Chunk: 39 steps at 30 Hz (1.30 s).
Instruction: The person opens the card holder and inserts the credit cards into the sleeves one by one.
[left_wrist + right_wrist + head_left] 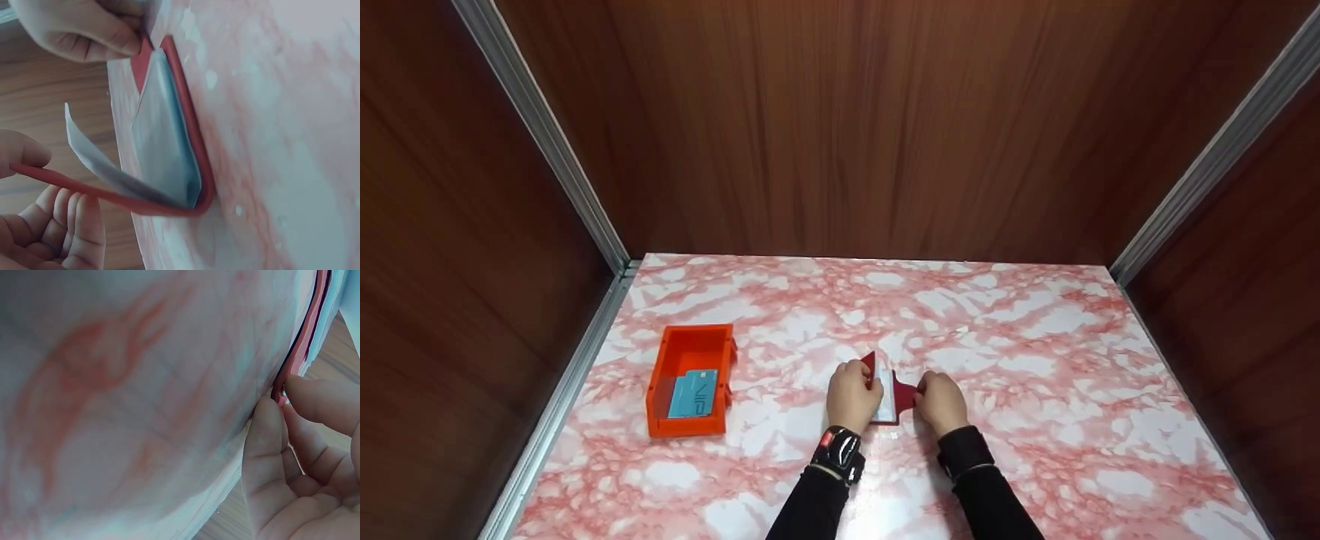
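Observation:
A red card holder with clear plastic sleeves lies partly open on the table between my two hands. My left hand pinches its raised cover between thumb and fingers. One loose sleeve leaf stands up near that cover in the left wrist view. On the other side, my right hand pinches the narrow closing tab close to the tabletop. Whether any card sits inside the sleeves I cannot tell.
To the left stands an orange bin holding blue cards, the top one printed with "VIP". The table has a red and white marbled surface. Brown wood-grain panels enclose its back and both sides.

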### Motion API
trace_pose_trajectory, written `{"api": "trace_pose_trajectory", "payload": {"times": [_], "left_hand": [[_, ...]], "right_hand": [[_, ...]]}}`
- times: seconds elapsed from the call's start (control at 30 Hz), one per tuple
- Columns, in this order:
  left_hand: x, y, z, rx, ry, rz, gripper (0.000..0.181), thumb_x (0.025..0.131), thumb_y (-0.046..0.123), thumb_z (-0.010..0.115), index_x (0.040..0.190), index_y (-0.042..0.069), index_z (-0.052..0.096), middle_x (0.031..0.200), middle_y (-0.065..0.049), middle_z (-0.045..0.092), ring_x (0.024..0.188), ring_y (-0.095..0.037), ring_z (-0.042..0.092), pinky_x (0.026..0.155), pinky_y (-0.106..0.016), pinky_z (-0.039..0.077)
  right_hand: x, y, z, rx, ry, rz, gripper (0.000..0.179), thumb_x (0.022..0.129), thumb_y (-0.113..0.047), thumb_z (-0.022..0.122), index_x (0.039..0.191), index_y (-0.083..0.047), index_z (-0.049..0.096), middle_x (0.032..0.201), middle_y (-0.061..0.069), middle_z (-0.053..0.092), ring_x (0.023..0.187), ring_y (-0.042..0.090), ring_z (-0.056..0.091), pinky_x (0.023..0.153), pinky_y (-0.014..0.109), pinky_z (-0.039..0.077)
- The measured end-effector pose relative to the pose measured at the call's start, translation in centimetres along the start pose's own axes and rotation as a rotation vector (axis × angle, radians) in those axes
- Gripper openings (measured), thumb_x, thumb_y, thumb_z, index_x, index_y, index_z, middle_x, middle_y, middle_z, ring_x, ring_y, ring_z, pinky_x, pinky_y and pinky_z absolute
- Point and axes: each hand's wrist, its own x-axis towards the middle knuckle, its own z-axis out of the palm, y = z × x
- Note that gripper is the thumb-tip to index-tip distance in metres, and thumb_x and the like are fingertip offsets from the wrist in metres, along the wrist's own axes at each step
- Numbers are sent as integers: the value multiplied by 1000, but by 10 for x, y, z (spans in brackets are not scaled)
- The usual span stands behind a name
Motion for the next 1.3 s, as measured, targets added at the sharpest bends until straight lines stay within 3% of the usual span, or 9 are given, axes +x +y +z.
{"api": "trace_pose_trajectory", "payload": {"times": [0.2, 0.43, 0.73, 0.87, 1.1, 1.3], "left_hand": [[3, -6, -9, -28, 23, -45, 11, 74, 7, 73, 79, 5, 63, 72, -1, 55, 68, -21, 58, 66, -35, 48], [4, -14, -20, -97, -11, -132, 9, 76, 5, 72, 81, 6, 65, 73, 0, 59, 69, -19, 59, 68, -36, 49], [5, -36, -29, -107, 30, -154, 3, 75, 4, 66, 76, 4, 62, 67, -1, 58, 67, -22, 59, 65, -38, 48], [4, -46, -32, -124, 35, -182, 3, 75, 4, 64, 76, 2, 62, 67, -2, 58, 67, -24, 59, 65, -39, 48], [2, -60, -34, -136, 8, -289, 3, 77, 5, 65, 78, 3, 62, 69, -2, 59, 71, -24, 60, 68, -40, 49], [1, -67, -34, -120, 10, -330, 6, 78, 4, 67, 76, 6, 61, 68, -2, 60, 71, -25, 60, 68, -41, 49]], "right_hand": [[0, 0, 0, 1, -3, 5, 18, 76, 1, 76, 75, -3, 58, 73, 11, 57, 72, 34, 59, 70, 47, 49], [0, 0, 0, -6, -3, 2, 17, 76, 1, 75, 76, -3, 59, 73, 11, 57, 72, 35, 59, 70, 47, 49], [-1, 0, 0, -8, 7, -3, 18, 76, 0, 76, 76, -1, 58, 72, 11, 55, 71, 36, 59, 68, 48, 49], [-1, 1, 1, 0, 8, -2, 18, 75, 0, 76, 75, -1, 58, 71, 10, 55, 70, 35, 59, 68, 48, 49], [0, 2, 1, 13, 4, 1, 18, 75, 0, 75, 75, -2, 57, 71, 9, 55, 69, 33, 58, 67, 47, 48], [0, 0, 0, 11, 1, 12, 18, 74, 0, 74, 76, -2, 57, 71, 10, 55, 69, 33, 57, 67, 48, 48]]}}
